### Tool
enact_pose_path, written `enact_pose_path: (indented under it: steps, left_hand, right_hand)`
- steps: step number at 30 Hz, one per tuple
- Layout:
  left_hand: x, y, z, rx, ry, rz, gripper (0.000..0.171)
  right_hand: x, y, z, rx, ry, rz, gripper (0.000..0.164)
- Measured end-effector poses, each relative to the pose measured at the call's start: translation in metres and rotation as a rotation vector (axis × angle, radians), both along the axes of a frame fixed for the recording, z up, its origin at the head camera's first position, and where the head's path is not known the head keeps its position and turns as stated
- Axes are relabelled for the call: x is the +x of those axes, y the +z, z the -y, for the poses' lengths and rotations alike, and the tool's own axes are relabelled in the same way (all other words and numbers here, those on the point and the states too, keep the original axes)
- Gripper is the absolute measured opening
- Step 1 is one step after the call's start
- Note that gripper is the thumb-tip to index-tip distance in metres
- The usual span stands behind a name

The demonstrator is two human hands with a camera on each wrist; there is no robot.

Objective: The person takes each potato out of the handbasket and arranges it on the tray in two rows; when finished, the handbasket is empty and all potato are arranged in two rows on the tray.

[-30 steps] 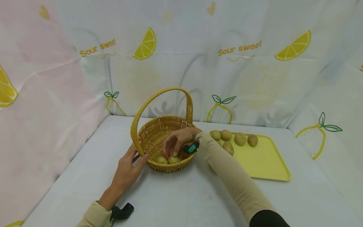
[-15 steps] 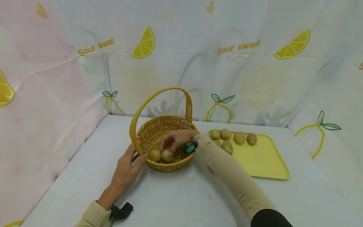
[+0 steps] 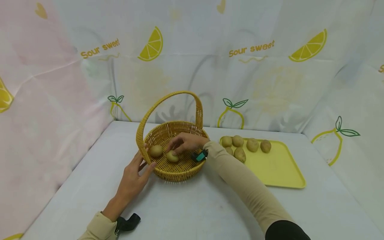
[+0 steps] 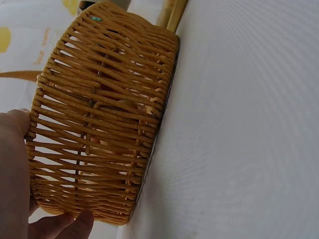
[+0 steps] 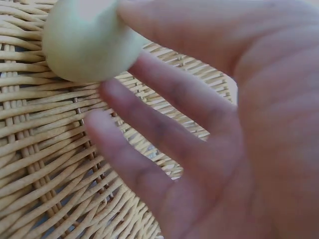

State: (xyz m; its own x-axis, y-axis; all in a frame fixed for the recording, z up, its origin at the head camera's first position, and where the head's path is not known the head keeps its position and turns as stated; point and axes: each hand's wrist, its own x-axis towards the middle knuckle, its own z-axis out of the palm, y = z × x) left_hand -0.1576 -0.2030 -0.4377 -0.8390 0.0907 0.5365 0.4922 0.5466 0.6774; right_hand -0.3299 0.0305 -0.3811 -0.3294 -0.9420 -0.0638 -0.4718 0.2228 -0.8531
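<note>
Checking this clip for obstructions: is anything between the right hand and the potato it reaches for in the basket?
Nothing visible. The right hand is inside the basket, its fingertips on the potato. The second potato lies apart to one side. The left hand rests outside on the rim.

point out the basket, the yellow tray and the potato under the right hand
basket (image 3: 175, 174), head view, on the near woven wall
yellow tray (image 3: 277, 166), head view, on the bare middle of its floor
potato under the right hand (image 3: 171, 157), head view, on its rounded near side below the fingertips
</note>
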Motion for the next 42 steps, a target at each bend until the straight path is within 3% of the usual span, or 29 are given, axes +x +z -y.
enact_pose_path:
  steps: [5,12,15,21,26,33,42]
  left_hand:
    - [-0.0008,-0.0007,0.0004,0.003,-0.003,-0.006,0.068]
    - [0.0007,-0.0003,0.0004,-0.005,-0.001,0.004,0.067]
    - [0.0010,-0.0002,0.0006,-0.010,0.001,0.006,0.067]
    - [0.0006,0.0006,0.0011,-0.012,0.008,-0.006,0.070]
    - [-0.0006,0.0003,0.0010,-0.010,0.003,-0.003,0.070]
    - [-0.0003,0.0007,0.0008,-0.004,-0.003,0.010,0.069]
    - [-0.0002,0.0023,0.0011,-0.012,0.004,0.007,0.071]
  right_hand:
    - [-0.0026,-0.0025,-0.0004,0.046,0.077,-0.005,0.037]
    - [-0.0056,-0.0056,0.0020,0.061,0.202,-0.004,0.060]
    - [-0.0032,-0.0031,0.0024,0.074,0.207,-0.012,0.059]
    - [0.0005,-0.0007,0.0043,0.094,0.086,-0.039,0.050]
    - [0.0006,-0.0002,0.0015,0.016,-0.040,-0.086,0.046]
    - [-0.0023,-0.0011,-0.0022,-0.102,-0.080,-0.087,0.045]
    - [-0.0021,0.0008,-0.0024,-0.077,-0.176,-0.037,0.050]
